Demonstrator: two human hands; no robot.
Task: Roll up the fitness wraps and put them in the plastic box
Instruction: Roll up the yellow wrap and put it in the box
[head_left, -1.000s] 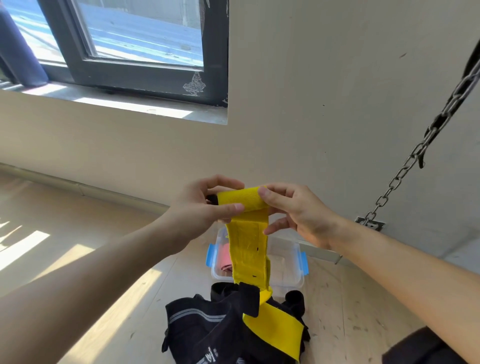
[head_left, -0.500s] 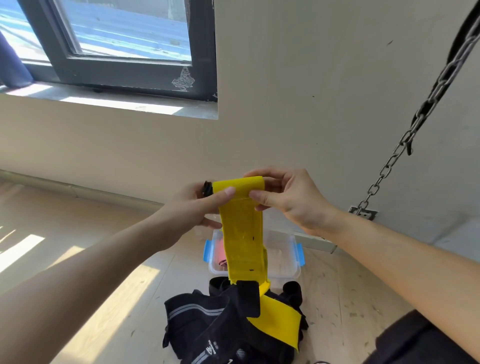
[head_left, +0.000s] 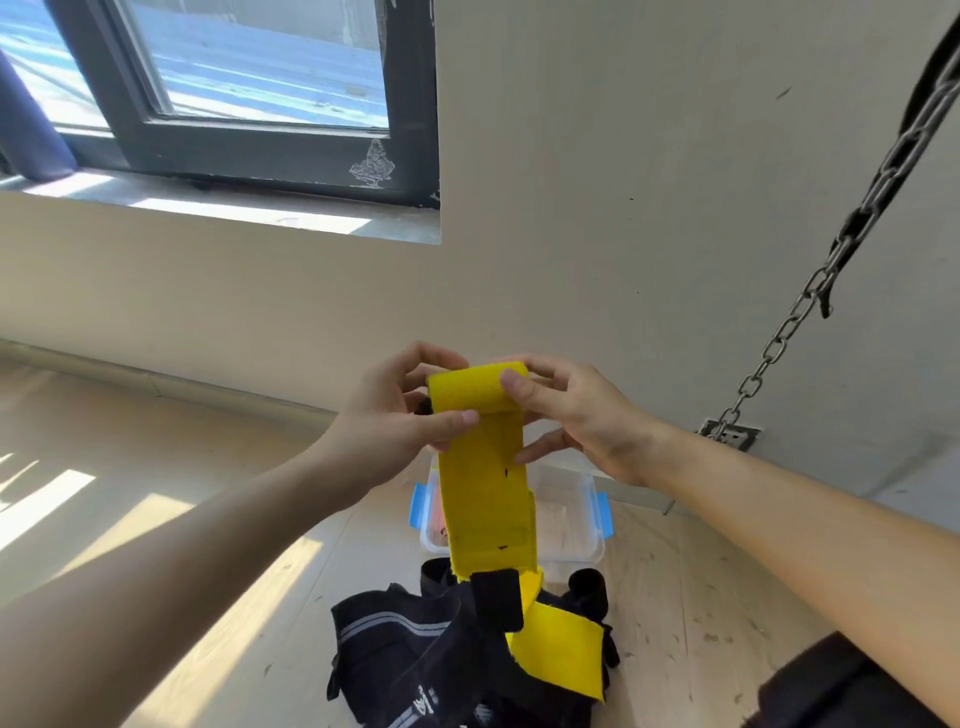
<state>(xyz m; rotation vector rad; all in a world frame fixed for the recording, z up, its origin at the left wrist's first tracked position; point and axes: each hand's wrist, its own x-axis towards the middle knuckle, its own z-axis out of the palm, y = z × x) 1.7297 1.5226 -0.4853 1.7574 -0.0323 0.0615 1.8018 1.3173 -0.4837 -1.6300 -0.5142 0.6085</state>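
Pale wooden floor (head_left: 182, 493) met a beige wall (head_left: 571, 208); the plastic box (head_left: 582, 545) sat by the wall, black wraps (head_left: 405, 639) heaped before it. Above, left hand (head_left: 389, 421) and right hand (head_left: 576, 415) pinched the half-rolled yellow wrap (head_left: 483, 499).

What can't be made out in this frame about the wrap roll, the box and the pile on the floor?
Head view: rolled ends of the yellow wrap are covered by the left hand and right hand.
Head view: left contents of the plastic box lie behind the hanging wrap; only a pink sliver shows.
Head view: the black wraps run off the bottom edge; count unclear.
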